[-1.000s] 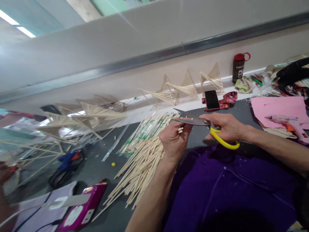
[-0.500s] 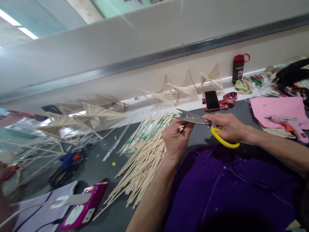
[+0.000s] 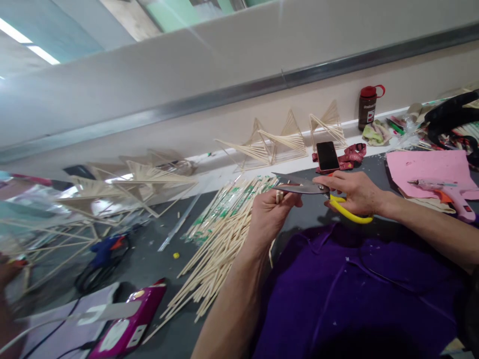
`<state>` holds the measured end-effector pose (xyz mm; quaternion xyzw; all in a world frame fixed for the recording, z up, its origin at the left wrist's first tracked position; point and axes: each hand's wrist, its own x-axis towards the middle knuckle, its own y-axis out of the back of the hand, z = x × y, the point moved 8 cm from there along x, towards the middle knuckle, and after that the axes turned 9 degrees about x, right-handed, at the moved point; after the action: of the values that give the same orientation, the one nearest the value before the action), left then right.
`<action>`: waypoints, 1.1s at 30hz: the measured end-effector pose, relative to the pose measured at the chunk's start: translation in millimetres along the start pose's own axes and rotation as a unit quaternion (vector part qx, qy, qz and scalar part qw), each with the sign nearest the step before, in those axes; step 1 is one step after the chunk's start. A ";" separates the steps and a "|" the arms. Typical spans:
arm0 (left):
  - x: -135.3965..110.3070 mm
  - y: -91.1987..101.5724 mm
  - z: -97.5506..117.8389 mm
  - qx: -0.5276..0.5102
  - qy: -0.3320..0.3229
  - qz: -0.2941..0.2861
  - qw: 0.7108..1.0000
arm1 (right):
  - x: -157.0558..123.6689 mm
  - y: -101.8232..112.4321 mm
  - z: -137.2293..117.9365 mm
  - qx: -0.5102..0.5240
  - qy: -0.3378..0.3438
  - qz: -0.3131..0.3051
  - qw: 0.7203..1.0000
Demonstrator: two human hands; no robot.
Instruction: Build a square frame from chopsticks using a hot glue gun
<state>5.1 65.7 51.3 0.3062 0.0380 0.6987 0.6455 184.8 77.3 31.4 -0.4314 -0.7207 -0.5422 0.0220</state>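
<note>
My left hand (image 3: 268, 215) is closed around a few thin wooden sticks (image 3: 279, 196), their cut ends poking up between thumb and fingers. My right hand (image 3: 354, 192) grips yellow-handled scissors (image 3: 316, 192); the steel blades point left and lie across the stick ends, right above my left hand. Both hands hover over the grey table (image 3: 157, 259), in front of my purple shirt (image 3: 359, 294). A big heap of loose sticks (image 3: 217, 244) lies just left of my left hand.
Stick pyramids (image 3: 279, 142) stand along the back ledge, more stick frames (image 3: 123, 187) at left. A phone (image 3: 327, 155), red lanyard, brown bottle (image 3: 367, 105), pink paper (image 3: 430, 169) and pink glue gun (image 3: 454, 197) lie at right. A blue glue gun (image 3: 107, 247) and magenta device (image 3: 130, 326) sit at left.
My left hand has turned and lifted the stick ends closer to the blades. The scissors have shifted slightly right and closed further on them.
</note>
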 end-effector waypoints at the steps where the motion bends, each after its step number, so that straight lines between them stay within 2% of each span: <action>1: 0.6 -0.2 -0.3 -0.009 0.004 -0.003 1.000 | -0.1 0.1 -0.4 0.001 0.004 -0.002 1.000; 5: 2.0 1.5 -3.0 -0.044 0.007 0.003 0.999 | -0.9 -0.3 -2.2 0.002 0.020 -0.008 1.000; 10: 0.8 6.1 -7.0 -0.060 0.013 0.044 0.997 | -0.6 -0.9 -4.5 0.001 0.019 -0.008 1.000; 14: -0.1 8.2 -2.2 -0.057 -0.009 0.067 0.996 | 0.0 -0.8 -5.9 -0.002 0.015 -0.009 1.000; 23: -4.8 10.0 -1.3 0.037 -0.063 0.088 0.993 | -0.2 -1.0 -3.5 -0.008 0.015 0.008 1.000; 28: -8.9 10.7 9.3 0.090 -0.111 0.098 0.985 | -0.1 -1.1 -4.7 -0.009 0.009 0.009 1.000; 33: -11.7 10.5 18.6 0.155 -0.123 0.108 0.974 | -1.9 -5.6 -3.5 0.019 0.018 0.009 1.000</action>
<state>4.4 46.8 66.6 0.4886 0.0330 0.7067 0.5106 180.9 73.2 27.6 -0.4275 -0.7264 -0.5360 0.0482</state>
